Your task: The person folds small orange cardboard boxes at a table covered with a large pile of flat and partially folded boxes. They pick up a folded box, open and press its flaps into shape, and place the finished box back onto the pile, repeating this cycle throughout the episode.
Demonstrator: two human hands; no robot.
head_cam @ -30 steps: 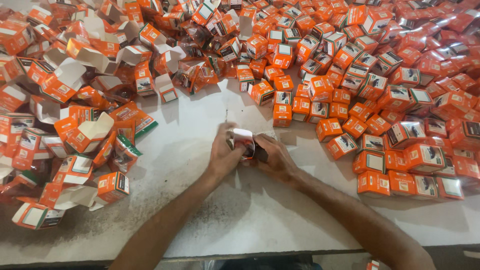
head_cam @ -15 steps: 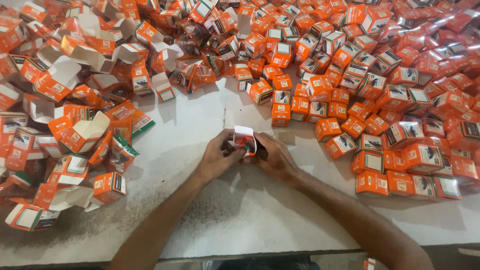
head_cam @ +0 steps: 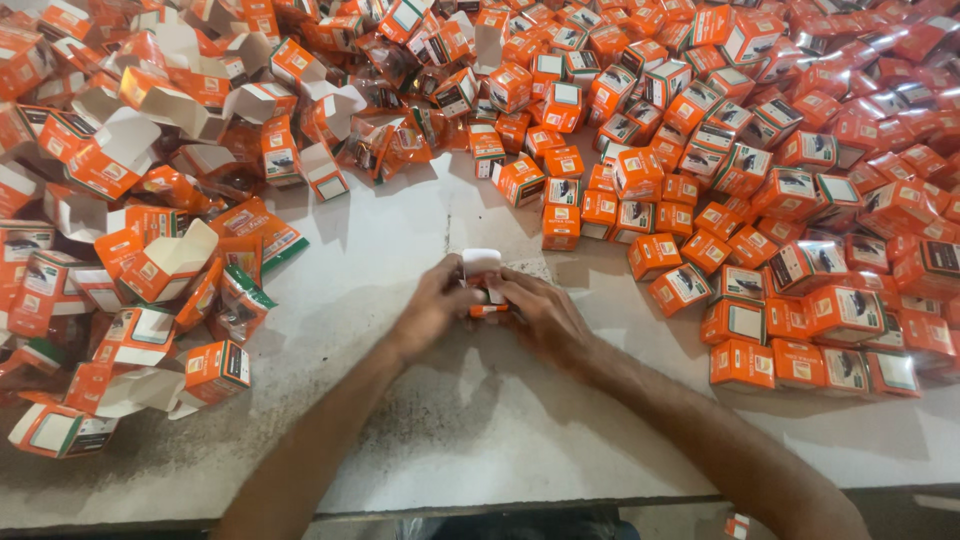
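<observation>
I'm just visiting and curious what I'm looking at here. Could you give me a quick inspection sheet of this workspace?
Surface: white table, scuffed and dark with grime near its front edge.
Job's things: one small orange and white box, flap up, held between both hands.
Clutter: closed boxes heaped on the right and across the back; open boxes, flaps up, piled on the left.
Hands: left hand and right hand both grip the small box at the table's middle.
Cables: nothing seen.
Surroundings: dark floor strip below the table edge; no other people seen.
</observation>
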